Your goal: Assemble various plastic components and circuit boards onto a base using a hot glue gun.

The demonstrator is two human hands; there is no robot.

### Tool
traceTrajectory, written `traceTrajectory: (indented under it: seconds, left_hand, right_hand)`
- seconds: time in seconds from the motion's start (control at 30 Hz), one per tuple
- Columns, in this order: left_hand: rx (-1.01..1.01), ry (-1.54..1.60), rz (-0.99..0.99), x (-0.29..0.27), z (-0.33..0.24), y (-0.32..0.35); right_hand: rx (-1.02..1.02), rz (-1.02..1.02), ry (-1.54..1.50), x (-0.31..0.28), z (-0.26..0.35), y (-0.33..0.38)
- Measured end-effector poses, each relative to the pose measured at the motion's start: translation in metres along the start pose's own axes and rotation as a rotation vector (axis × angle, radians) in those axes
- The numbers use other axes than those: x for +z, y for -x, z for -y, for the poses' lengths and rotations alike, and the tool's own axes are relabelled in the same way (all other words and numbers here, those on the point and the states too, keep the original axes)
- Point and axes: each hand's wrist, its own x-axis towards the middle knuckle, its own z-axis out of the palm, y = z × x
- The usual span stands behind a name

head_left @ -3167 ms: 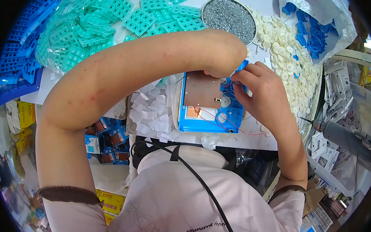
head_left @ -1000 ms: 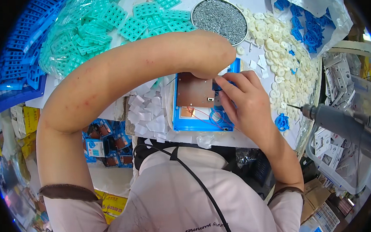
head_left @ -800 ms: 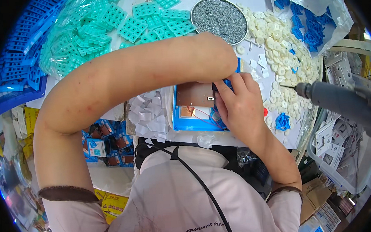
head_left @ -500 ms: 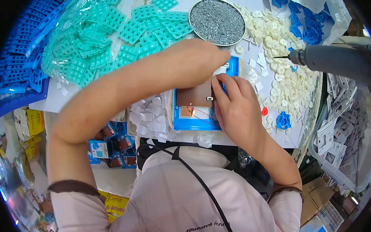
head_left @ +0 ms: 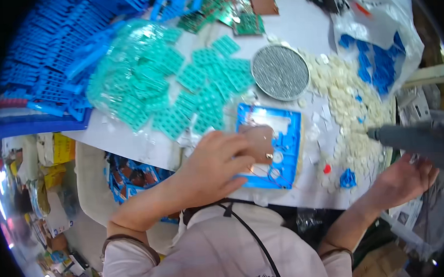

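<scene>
A blue plastic frame (head_left: 293,157) lies on the table in front of me, with a brown circuit board (head_left: 258,140) on it. Thin wires and pale round parts show inside the frame. My left hand (head_left: 216,164) has its fingers bent round the left edge of the board. Far to the right, my right hand (head_left: 402,182) reaches over a clear bin (head_left: 408,231) of grey-white flat plates, just below a grey electric screwdriver (head_left: 415,139). Its fingers are curled and blurred, so whether they hold anything is unclear.
A round dish (head_left: 281,72) of small metal screws stands beyond the frame. Teal keypads (head_left: 193,78) lie left of it, pale discs (head_left: 349,105) right. Blue plastic parts (head_left: 49,62), green circuit boards (head_left: 248,25) and a plastic bag (head_left: 378,32) surround these.
My left hand has drawn back from the frame's far side to the board's left edge. My right hand has left the board and moved right to the bin. The view has shifted.
</scene>
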Motion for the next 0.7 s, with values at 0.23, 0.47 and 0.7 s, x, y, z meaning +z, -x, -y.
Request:
traceTrajectory:
  seconds: [0.23, 0.47, 0.7]
  left_hand:
    - [-0.476, -0.186, -0.009, -0.108, 0.105, -0.048]
    - [-0.695, -0.794, -0.122, -0.131, 0.237, -0.112]
    - [-0.579, -0.88, -0.145, -0.132, 0.267, -0.149]
  right_hand:
    - [0.39, 0.571, -0.382, 0.015, -0.025, -0.015]
    - [0.494, 0.549, -0.332, 0.027, -0.015, 0.007]
    - [0.472, 0.504, -0.277, 0.015, -0.019, -0.003]
